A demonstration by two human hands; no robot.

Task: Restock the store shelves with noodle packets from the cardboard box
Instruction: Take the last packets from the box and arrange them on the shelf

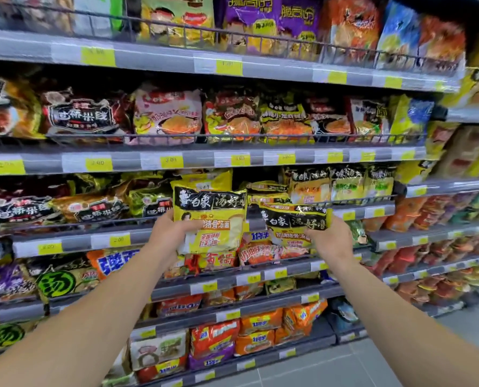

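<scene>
Yellow noodle packets sit one in each grip: left hand point(174, 233) holds an upright packet point(210, 219), right hand point(330, 238) a tilted packet point(294, 222), both raised toward the matching middle shelf point(137, 233), probably for shelving.

I see grey shelves point(218, 160) with wire rails. Noodle packets point(165, 113) fill each tier, price tags point(98, 163) along the edges.

Two yellow noodle packets held up before the store shelves

The left hand point(171, 233) grips an upright yellow packet point(210, 219); the right hand point(330, 241) grips a tilted matching packet point(294, 222), both in front of a shelf point(364, 212) stocked with like packets.
</scene>
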